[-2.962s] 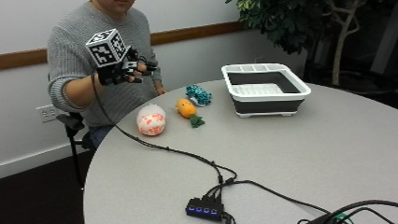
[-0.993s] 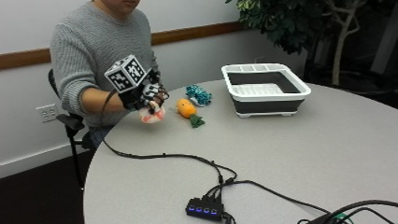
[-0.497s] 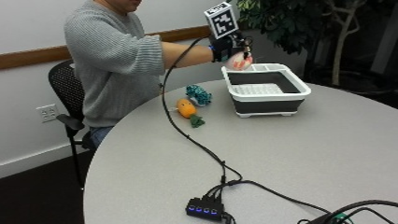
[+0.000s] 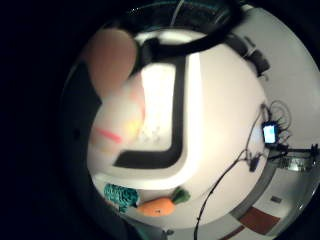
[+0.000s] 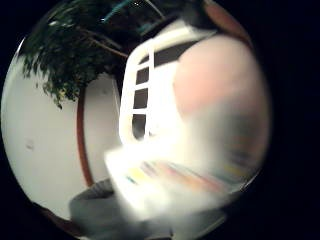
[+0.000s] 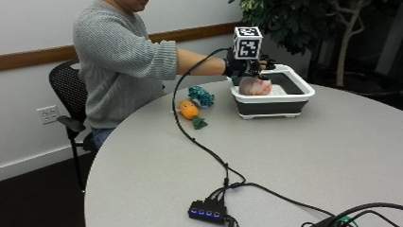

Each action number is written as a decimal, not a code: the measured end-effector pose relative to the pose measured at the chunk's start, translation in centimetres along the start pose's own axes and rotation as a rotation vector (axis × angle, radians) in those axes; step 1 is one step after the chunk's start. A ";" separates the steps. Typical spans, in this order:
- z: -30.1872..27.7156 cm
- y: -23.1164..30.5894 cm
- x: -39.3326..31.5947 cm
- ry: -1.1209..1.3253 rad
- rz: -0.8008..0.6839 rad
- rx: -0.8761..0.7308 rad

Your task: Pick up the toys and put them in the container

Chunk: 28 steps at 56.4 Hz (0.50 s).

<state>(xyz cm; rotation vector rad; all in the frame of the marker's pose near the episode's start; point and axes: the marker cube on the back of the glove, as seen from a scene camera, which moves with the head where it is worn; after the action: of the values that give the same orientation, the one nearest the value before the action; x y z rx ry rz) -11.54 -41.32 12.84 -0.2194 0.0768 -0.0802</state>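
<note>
The room looks evenly lit and bright; the grey table (image 6: pixel 327 156) shows only soft, faint shadows under the white container (image 6: pixel 275 97) and the carrot toy (image 6: pixel 186 108); nothing shines hard there. In the little finger side palm view the container (image 4: pixel 165 125) glows so bright that its inside is washed out; the dark rim around the round picture is black, and straight lines bend near the edge. In the thumb side palm view the pink-and-white toy (image 5: pixel 210 130) is smeared and fuzzy; the plant (image 5: pixel 65 55) looks dark.

White-and-pink ball toy (image 6: pixel 255 87) seemingly inside white-rimmed container (image 6: pixel 301 97); carrot (image 6: pixel 186 108), teal toy (image 6: pixel 201 95) beside
</note>
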 end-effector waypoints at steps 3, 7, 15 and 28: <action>0.7 0.3 0.2 -0.068 -0.012 -0.039; 1.3 0.6 0.3 -0.074 -0.026 -0.037; 0.8 1.4 -0.1 -0.088 -0.057 -0.021; -1.4 5.5 0.0 -0.059 -0.098 0.003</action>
<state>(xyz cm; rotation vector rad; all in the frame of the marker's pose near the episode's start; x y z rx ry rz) -11.30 -36.29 10.30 -0.2221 0.0069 -0.1711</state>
